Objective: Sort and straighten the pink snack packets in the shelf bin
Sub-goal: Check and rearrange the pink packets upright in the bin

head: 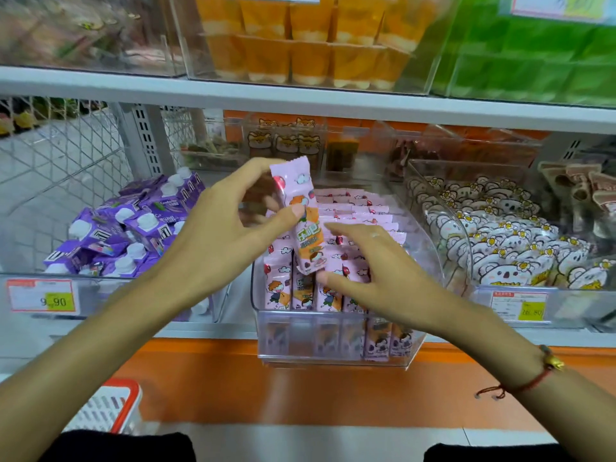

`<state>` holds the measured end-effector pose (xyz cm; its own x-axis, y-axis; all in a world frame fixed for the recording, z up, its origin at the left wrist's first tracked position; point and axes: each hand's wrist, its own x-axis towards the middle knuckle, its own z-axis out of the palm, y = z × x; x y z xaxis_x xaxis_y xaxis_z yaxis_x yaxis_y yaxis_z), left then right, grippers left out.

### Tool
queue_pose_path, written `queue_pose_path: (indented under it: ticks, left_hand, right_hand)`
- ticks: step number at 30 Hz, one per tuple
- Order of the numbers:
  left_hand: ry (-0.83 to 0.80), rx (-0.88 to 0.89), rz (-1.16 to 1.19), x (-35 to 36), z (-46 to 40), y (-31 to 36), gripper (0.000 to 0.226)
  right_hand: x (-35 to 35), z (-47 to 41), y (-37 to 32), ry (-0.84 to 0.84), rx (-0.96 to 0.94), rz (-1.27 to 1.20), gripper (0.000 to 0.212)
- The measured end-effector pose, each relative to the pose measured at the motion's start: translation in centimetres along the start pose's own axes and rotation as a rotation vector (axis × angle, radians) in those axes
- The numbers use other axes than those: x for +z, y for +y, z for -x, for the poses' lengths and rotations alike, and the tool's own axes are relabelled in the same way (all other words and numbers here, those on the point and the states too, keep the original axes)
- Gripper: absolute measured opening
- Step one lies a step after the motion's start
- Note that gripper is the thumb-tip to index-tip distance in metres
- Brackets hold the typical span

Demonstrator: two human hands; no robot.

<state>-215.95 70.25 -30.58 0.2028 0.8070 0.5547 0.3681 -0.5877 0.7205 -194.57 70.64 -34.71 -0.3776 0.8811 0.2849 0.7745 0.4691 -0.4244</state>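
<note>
The shelf (300, 98) carries clear bins side by side: purple cartons (133, 228) at left, white bear packets (500, 248) at right. Between them sits the clear shelf bin (333, 341), near edge forward, filled with pink snack packets (353, 211) standing in rows. The left hand (230, 228) pinches one pink packet (300, 215) upright above the bin, thumb on its front. The right hand (376, 271) hovers spread wide over the near rows, fingertips touching packets. A red cord bracelet (533, 378) circles the right wrist.
</note>
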Motion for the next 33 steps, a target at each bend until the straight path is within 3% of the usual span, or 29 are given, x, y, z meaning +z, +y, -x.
queue_pose_path:
  ticks: [3, 9, 15, 20, 24, 26, 30, 33]
  left_hand:
    - [-0.150, 0.007, -0.128, -0.3, 0.1, -0.9, 0.041]
    - [-0.278, 0.207, -0.705, 0.9, -0.5, -1.3, 0.039]
    - [-0.399, 0.079, -0.895, 2.7, -2.0, -1.8, 0.048]
    - [-0.397, 0.149, -1.084, 3.9, -1.7, -2.3, 0.039]
    - [-0.359, 0.215, -0.977, 3.0, -0.8, -2.5, 0.043]
    - [-0.205, 0.205, -0.808, 2.2, -0.1, -2.3, 0.043]
    - [0.106, 0.066, -0.533, 0.3, 0.9, -2.7, 0.049]
    - [0.157, -0.096, -0.388, 0.3, 1.6, -3.4, 0.054]
  right_hand:
    - [-0.3, 0.2, 0.7, -0.088, -0.039, 0.202, 0.063]
    - [-0.4, 0.2, 0.4, -0.085, -0.051, 0.210, 0.055]
    - [-0.4, 0.2, 0.3, -0.086, -0.041, 0.208, 0.056]
    - [-0.3, 0.3, 0.4, -0.078, -0.044, 0.190, 0.054]
    - [-0.3, 0.3, 0.4, -0.076, -0.054, 0.198, 0.055]
    - [-0.3, 0.3, 0.3, -0.083, -0.052, 0.202, 0.056]
    - [-1.2, -0.5, -0.1, -0.005, -0.030, 0.083, 0.051]
    - [-2.0, -3.9, 0.2, 0.069, -0.018, 0.129, 0.046]
